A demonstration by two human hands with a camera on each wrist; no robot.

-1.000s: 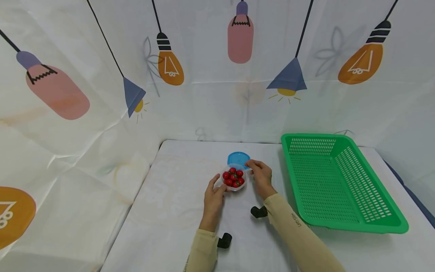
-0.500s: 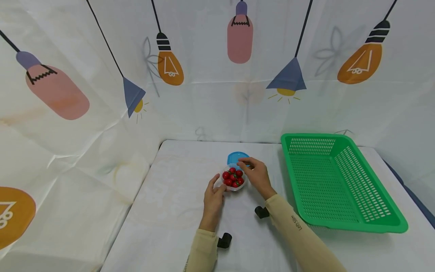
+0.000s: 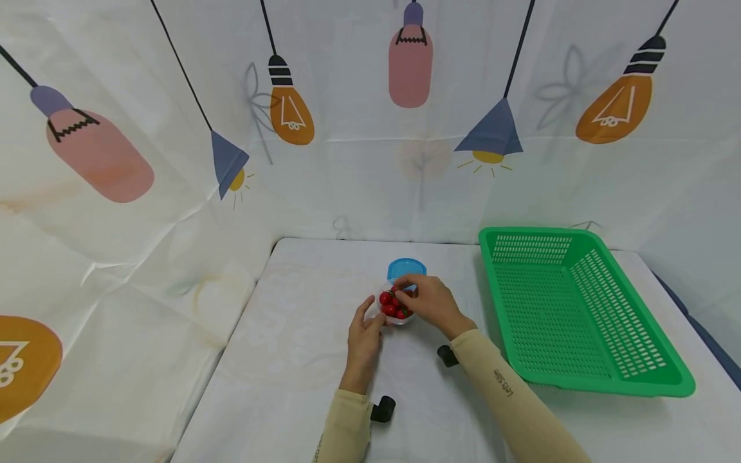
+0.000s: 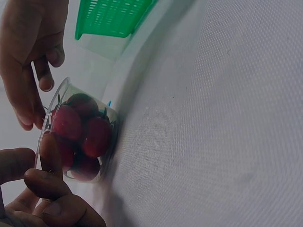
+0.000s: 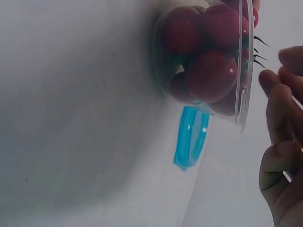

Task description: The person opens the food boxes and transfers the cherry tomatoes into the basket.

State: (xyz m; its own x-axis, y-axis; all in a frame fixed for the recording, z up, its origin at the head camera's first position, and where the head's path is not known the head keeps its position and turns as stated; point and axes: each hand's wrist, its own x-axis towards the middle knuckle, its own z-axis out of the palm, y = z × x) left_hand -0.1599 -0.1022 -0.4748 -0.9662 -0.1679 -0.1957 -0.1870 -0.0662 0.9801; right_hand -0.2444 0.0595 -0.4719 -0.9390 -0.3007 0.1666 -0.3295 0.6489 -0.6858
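A clear plastic tub (image 3: 398,321) of red cherry tomatoes (image 3: 387,311) with green stems stands on the white-covered table. My left hand (image 3: 363,344) holds the tub's near left side, its thumb and fingers at the rim. Over the tub's opening reaches my right hand (image 3: 435,303), fingers bent above the tomatoes and partly hiding them. In the right wrist view, those fingertips (image 5: 269,81) are close to the stems, with a small gap and nothing seen between them. A blue lid (image 3: 406,266) lies just behind the tub.
A large green plastic basket (image 3: 558,321) with slotted sides sits on the right of the table. Behind the table hangs a white cloth (image 3: 370,186) printed with lamps. Black wrist cameras stick out from both sleeves.
My right hand has moved left from the lid's edge, beside the tub, to above the tomatoes. My left hand and the tub have stayed in place.
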